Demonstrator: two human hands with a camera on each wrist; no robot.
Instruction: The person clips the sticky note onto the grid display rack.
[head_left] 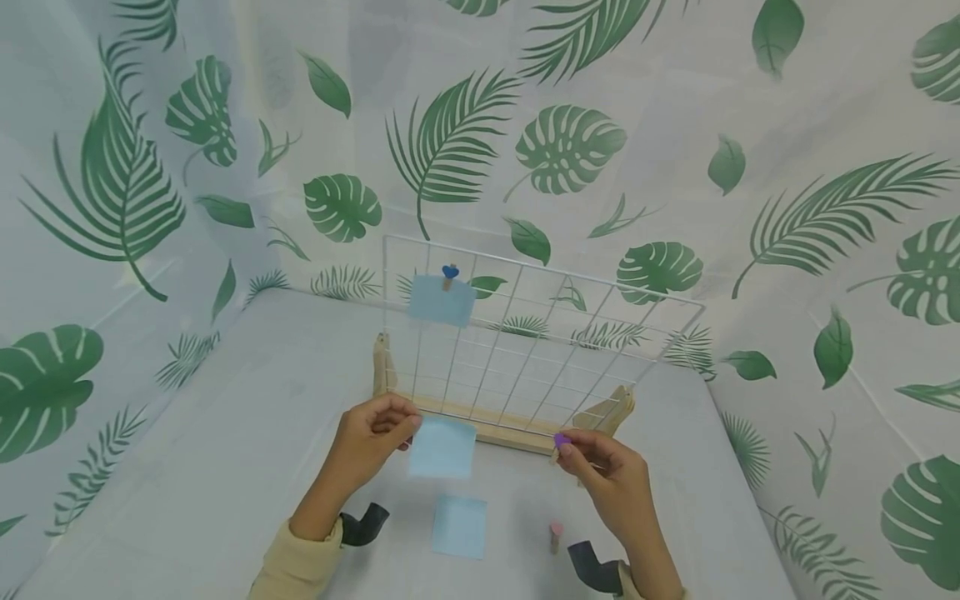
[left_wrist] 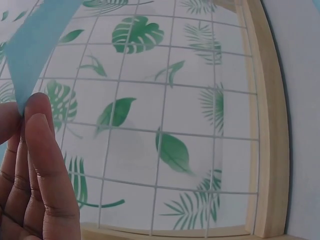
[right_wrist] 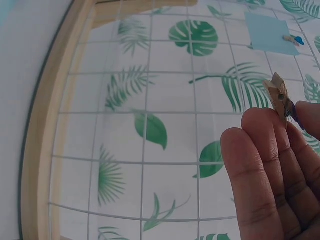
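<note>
My left hand (head_left: 377,433) pinches a light blue paper square (head_left: 444,448) by its upper left corner, in front of the wire grid's base. In the left wrist view, the paper (left_wrist: 37,42) rises from between thumb and fingers. My right hand (head_left: 611,471) pinches a small wooden clothespin (right_wrist: 280,97) with a purple decoration (head_left: 562,440), near the grid's right foot. A white wire grid (head_left: 517,333) stands upright on a wooden base (head_left: 517,436). On its upper left hangs another blue paper square (head_left: 438,304), held by a clothespin with a blue heart (head_left: 450,272).
One more blue paper square (head_left: 460,527) lies on the white table (head_left: 300,358) near me. Right of it lies a clothespin with a pink top (head_left: 555,535). Leaf-patterned sheeting (head_left: 465,150) surrounds the table. Black wrist mounts (head_left: 365,525) sit at both wrists.
</note>
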